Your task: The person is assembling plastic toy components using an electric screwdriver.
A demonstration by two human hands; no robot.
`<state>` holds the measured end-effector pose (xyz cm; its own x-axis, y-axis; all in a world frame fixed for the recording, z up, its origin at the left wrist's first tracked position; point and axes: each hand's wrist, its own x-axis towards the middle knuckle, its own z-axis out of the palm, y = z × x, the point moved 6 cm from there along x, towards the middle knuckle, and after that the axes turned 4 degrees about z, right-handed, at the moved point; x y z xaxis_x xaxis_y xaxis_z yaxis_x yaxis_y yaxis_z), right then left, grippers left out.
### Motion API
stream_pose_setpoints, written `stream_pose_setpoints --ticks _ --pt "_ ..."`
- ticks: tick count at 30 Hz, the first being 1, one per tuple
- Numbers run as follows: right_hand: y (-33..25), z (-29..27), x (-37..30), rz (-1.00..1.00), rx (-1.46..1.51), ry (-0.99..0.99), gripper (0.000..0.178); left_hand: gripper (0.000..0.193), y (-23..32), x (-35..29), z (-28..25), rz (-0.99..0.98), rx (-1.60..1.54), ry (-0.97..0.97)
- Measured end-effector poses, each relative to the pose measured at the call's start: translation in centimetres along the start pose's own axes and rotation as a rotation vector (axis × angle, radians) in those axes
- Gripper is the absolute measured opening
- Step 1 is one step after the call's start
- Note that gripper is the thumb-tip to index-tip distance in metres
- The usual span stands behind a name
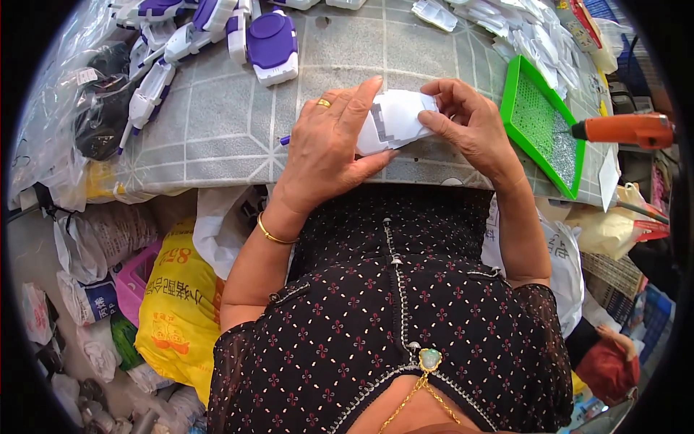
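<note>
Just over the near edge of the table, a white plastic casing [402, 116] with a stepped grey-looking opening lies between my two hands. My left hand [325, 141] is wrapped round its left end, thumb along the near side. A small purple tip [285, 139] sticks out past that hand; what it belongs to is hidden. At the right end, my right hand [473, 126] pinches the casing with thumb and bent fingers. The casing's underside is out of sight.
Finished-looking purple and white casings [273, 43] lie at the far left, beside a plastic bag with black parts [105, 101]. Loose white pieces [531, 40] are piled far right. A green tray [515, 101] holds small metal bits, near an orange power screwdriver [625, 132]. Below left sits a yellow sack [170, 318].
</note>
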<state>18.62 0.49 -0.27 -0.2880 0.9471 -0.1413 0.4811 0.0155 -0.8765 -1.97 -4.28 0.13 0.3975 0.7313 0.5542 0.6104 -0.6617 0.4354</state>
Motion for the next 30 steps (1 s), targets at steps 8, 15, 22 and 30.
stream_pose_setpoints --ticks 8,15,22,30 --pt "-3.3 0.1 -0.1 -0.316 -0.375 0.034 0.042 0.093 -0.4 0.0 -0.2 -0.044 -0.059 0.009" --pt "-3.4 0.1 0.3 -0.516 -0.456 -0.09 0.059 0.092 -0.4 0.1 -0.2 -0.032 -0.07 0.006" --pt "-4.3 -0.2 0.0 -0.674 -0.562 -0.094 0.062 0.093 -0.4 0.1 -0.3 -0.047 -0.091 0.003" --pt "-5.5 0.4 0.2 -0.799 -0.66 -0.16 0.063 0.097 -0.5 -0.1 -0.4 -0.043 -0.102 -0.001"
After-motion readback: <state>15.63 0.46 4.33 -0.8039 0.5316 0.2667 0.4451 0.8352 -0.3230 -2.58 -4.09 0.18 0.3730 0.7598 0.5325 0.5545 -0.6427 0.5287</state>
